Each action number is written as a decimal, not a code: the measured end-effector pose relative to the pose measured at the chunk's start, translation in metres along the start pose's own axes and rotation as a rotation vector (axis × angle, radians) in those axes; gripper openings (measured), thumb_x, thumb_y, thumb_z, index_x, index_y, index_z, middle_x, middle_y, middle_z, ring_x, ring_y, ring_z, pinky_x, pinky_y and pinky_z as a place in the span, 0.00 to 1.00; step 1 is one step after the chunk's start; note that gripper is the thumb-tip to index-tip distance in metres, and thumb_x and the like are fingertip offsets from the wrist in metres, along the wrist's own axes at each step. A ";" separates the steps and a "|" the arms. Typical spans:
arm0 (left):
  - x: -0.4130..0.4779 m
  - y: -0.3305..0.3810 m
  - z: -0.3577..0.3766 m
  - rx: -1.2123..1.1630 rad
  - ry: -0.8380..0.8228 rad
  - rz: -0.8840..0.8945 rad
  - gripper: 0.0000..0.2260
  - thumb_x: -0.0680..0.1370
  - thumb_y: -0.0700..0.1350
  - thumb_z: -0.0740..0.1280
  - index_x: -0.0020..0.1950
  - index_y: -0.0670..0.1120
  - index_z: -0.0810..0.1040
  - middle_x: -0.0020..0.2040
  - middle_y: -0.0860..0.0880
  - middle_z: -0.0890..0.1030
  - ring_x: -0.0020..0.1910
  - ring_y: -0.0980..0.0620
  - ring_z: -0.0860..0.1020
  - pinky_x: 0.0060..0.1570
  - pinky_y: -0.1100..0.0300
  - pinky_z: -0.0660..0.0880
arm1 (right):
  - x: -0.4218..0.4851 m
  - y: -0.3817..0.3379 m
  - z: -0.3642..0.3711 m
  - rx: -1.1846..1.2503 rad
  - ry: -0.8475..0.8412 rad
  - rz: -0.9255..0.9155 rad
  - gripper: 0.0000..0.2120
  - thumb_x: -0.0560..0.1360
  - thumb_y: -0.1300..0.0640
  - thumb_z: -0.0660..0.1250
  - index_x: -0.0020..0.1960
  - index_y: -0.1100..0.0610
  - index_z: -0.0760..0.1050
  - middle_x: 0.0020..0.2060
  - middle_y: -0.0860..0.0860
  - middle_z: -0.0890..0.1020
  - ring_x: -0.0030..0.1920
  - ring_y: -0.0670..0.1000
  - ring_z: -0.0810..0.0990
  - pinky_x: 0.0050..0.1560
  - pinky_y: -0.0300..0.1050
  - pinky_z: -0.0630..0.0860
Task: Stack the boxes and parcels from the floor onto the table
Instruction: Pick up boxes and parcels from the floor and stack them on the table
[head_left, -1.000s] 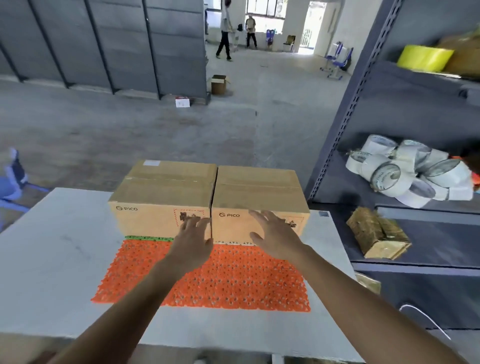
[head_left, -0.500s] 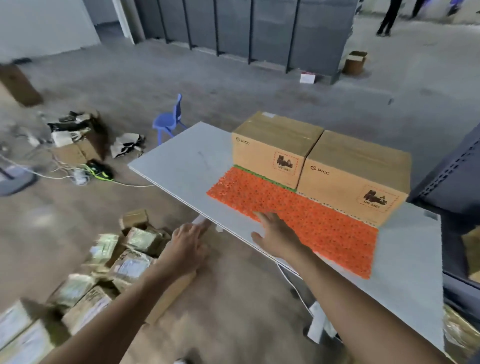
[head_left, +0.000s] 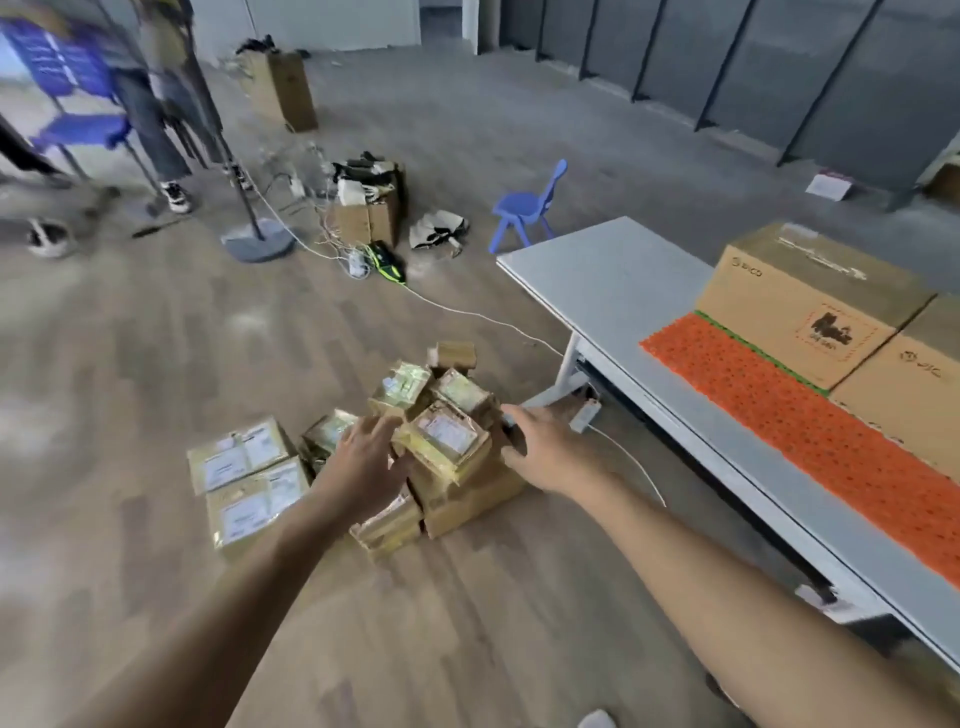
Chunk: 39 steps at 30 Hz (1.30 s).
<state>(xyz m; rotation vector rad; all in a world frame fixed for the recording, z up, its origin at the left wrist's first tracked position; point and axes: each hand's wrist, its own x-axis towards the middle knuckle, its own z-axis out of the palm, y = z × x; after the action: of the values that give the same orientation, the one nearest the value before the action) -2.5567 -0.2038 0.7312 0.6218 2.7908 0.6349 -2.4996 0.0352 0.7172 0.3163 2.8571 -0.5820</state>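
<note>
Parcel (head_left: 448, 440) sat between both spread hands: left hand (head_left: 363, 467) at nine o'clock, right hand (head_left: 550, 452) at three.

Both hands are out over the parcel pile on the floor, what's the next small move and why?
Probably close both hands on the top parcel: the left hand and right hand flank it, open, and nothing is gripped yet.
</note>
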 end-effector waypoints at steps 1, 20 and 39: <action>-0.009 -0.023 -0.010 0.000 0.020 -0.016 0.23 0.77 0.45 0.65 0.72 0.45 0.66 0.70 0.40 0.68 0.69 0.40 0.66 0.68 0.50 0.62 | 0.004 -0.026 0.011 -0.018 -0.023 -0.022 0.29 0.77 0.44 0.61 0.75 0.44 0.57 0.70 0.53 0.65 0.67 0.58 0.68 0.63 0.57 0.71; -0.018 -0.303 -0.046 -0.008 -0.149 -0.459 0.26 0.78 0.47 0.64 0.74 0.46 0.62 0.72 0.42 0.65 0.69 0.39 0.64 0.67 0.48 0.64 | 0.159 -0.252 0.158 -0.082 -0.339 -0.241 0.28 0.79 0.48 0.59 0.77 0.46 0.54 0.73 0.52 0.60 0.69 0.56 0.66 0.58 0.49 0.70; 0.159 -0.534 0.127 -0.242 -0.510 -0.796 0.32 0.77 0.44 0.63 0.77 0.45 0.51 0.71 0.42 0.67 0.66 0.42 0.69 0.63 0.51 0.67 | 0.382 -0.222 0.423 -0.067 -0.556 -0.075 0.35 0.79 0.47 0.60 0.79 0.48 0.44 0.67 0.55 0.69 0.60 0.56 0.74 0.45 0.47 0.73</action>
<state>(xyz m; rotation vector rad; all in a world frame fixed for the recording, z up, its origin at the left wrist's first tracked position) -2.8501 -0.5236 0.3593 -0.3377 2.1589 0.5191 -2.8519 -0.2717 0.3227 0.0252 2.3497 -0.4912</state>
